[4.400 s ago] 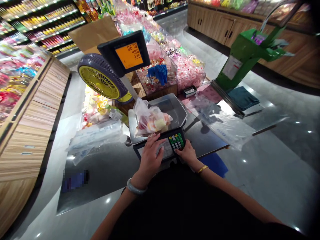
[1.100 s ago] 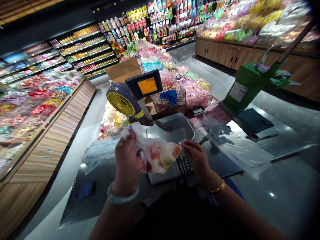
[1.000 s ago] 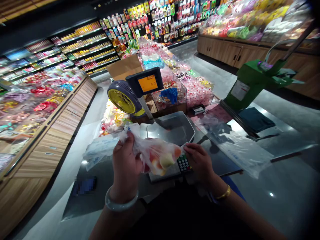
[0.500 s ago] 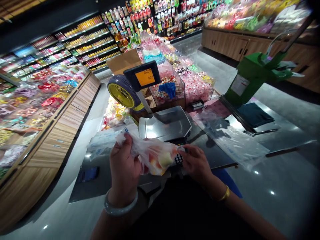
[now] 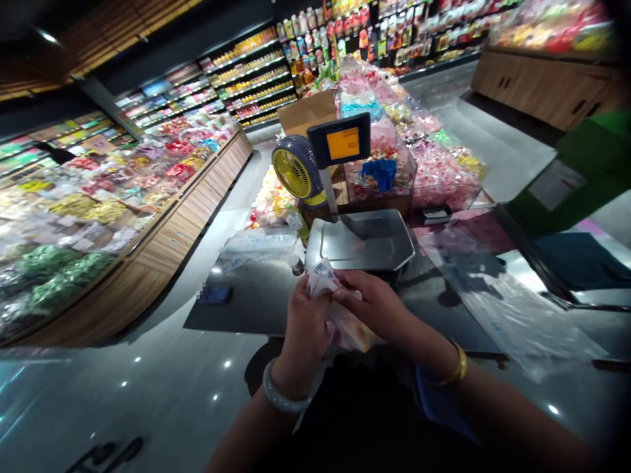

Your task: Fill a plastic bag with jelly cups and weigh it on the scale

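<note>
A thin plastic bag [image 5: 348, 326] hangs between my hands, with pale yellow and orange contents showing faintly through it. My left hand [image 5: 308, 322] is closed around the bag's gathered neck, and the bunched white end with blue print sticks up above the fist. My right hand [image 5: 377, 303] has its fingers closed on the same neck from the right side. Just beyond both hands is the bare metal pan of a weighing scale [image 5: 365, 240]. The scale's orange-lit display [image 5: 344, 144] stands on a post behind the pan.
A purple and yellow fan [image 5: 296, 169] stands left of the display. Flat clear bags [image 5: 507, 295] lie on the counter's right, near a green dispenser [image 5: 557, 177]. A phone-like dark object [image 5: 215, 293] rests at the left. Wood-sided candy bins [image 5: 182, 230] line the left aisle.
My hands have come together at the bag's neck; before, they held it stretched apart. The bag now hangs lower and is bunched. The view has swung left.
</note>
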Available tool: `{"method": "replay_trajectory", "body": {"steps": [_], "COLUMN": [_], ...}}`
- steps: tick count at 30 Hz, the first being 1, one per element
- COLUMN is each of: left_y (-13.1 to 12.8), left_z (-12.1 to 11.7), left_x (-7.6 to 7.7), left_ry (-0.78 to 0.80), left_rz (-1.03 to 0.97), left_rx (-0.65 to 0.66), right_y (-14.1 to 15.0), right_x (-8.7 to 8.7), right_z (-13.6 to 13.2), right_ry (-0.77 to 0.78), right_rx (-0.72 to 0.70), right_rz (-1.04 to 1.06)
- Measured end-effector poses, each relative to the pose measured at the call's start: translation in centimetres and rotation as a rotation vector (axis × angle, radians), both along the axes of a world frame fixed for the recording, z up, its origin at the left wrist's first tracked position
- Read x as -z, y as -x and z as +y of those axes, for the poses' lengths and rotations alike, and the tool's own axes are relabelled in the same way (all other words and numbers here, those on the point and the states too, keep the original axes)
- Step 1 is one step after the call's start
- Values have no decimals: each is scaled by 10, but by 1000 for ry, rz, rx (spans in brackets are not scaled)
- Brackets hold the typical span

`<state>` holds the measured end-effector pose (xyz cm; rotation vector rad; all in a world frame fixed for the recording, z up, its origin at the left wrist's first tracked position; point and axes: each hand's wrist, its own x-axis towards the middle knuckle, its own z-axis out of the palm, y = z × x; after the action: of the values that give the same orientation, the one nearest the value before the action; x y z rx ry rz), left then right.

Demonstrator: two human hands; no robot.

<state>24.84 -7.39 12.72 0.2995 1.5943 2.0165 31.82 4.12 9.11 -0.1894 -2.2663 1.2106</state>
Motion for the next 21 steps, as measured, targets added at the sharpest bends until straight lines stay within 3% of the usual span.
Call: {"method": "replay_trajectory", "body": {"steps": [4,7,10,14,17,21], "left_y": [-3,-2,1,10,24,44], "left_z": [-30,-63,-102,-154,-194,-250], "left_x": [1,3,6,20,34,42], "left_ry": [-65,-150,-230,-208,-152,136], "left_rz": [-99,-187,-275,-282,-114,453], "left_rx": [-9,99,232,84,-3,-91], "right_y": [3,3,1,-4,-4,2], "right_x": [5,9,10,11,11,7], "right_z": [-34,-62,-92,-139,-180,-234], "right_ry": [-120,-119,43,386,652,771], "right_rx": [-20,40,48,158,227,73], "right_rz": [8,71,173,206,297,348]}}
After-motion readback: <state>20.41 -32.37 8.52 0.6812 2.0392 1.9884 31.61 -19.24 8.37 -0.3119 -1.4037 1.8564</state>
